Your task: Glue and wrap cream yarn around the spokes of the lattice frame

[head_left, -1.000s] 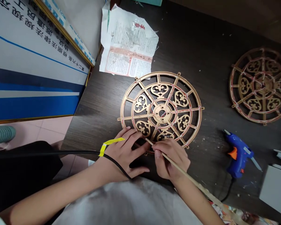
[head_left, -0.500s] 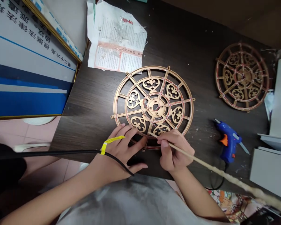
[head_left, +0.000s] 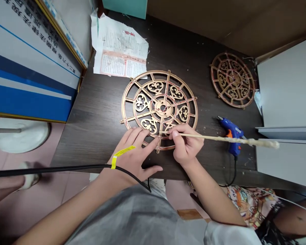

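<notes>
A round golden openwork frame (head_left: 163, 108) with scroll ornaments and thin red wires lies flat on the dark table. My left hand (head_left: 134, 149) rests with fingers spread on its near-left rim. Between thumb and fingers, my right hand (head_left: 187, 143) pinches a thin wooden stick (head_left: 219, 138), whose far end is thickened with a pale, lumpy coating. The stick's tip touches or hovers close to a spoke near the frame's front; contact cannot be made out. A black cable (head_left: 86, 167) with a yellow tag crosses my left wrist.
A blue glue gun (head_left: 233, 134) lies on the table at the right, its cord hanging over the edge. Behind it is a second golden frame (head_left: 232, 80). A torn printed sheet (head_left: 119, 51) lies at the back left. White panels (head_left: 290, 85) stand at the right; a framed board (head_left: 30, 68) stands left.
The camera view has shifted. The stick has swung from slanting down to the right to nearly level, while its tip stays at the frame's near side. My left hand remains on the rim.
</notes>
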`<action>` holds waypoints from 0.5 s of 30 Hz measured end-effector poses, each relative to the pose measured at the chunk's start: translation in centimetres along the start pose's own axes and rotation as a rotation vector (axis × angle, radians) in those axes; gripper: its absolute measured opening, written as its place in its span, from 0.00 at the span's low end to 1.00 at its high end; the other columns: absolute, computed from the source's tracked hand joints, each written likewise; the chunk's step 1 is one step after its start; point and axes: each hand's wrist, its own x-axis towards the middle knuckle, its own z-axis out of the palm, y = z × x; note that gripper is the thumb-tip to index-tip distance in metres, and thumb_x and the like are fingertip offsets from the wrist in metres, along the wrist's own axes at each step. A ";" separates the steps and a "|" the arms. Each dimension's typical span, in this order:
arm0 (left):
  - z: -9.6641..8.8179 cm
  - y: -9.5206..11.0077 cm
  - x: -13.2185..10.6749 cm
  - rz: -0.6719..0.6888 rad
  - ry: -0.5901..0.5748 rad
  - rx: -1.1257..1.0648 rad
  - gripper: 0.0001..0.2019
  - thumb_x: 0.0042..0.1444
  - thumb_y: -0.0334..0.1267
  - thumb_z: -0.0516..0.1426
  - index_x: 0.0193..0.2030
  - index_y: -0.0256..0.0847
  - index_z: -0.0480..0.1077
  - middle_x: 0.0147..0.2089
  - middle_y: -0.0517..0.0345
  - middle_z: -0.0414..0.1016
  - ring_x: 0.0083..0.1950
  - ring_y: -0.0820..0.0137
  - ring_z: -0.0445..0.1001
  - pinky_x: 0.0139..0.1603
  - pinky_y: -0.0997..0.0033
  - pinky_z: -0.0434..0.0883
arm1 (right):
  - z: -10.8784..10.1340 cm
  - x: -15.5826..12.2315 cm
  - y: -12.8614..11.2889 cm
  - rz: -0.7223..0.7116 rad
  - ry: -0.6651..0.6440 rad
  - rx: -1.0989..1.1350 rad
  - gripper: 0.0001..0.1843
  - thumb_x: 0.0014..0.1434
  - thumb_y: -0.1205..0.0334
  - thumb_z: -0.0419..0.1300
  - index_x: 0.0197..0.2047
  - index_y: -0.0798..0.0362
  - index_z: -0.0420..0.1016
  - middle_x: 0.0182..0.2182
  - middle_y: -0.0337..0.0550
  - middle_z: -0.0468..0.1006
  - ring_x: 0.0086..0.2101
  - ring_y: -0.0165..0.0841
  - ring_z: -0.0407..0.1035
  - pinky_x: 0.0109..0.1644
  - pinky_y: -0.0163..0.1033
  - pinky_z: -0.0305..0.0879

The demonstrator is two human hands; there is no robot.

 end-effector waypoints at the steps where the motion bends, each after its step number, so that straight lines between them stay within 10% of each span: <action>1: 0.0 0.0 0.0 0.001 0.002 0.005 0.36 0.58 0.62 0.61 0.64 0.37 0.71 0.60 0.38 0.67 0.64 0.47 0.64 0.68 0.40 0.64 | 0.0 0.0 0.0 -0.005 0.005 -0.009 0.08 0.65 0.67 0.58 0.35 0.53 0.77 0.25 0.39 0.75 0.25 0.31 0.68 0.31 0.39 0.64; 15: 0.2 -0.1 -0.3 -0.008 0.076 -0.024 0.33 0.58 0.56 0.63 0.64 0.38 0.70 0.61 0.40 0.67 0.65 0.50 0.65 0.70 0.42 0.63 | 0.0 0.2 -0.4 0.012 -0.035 0.042 0.07 0.64 0.70 0.58 0.37 0.53 0.77 0.26 0.39 0.74 0.26 0.31 0.67 0.31 0.39 0.62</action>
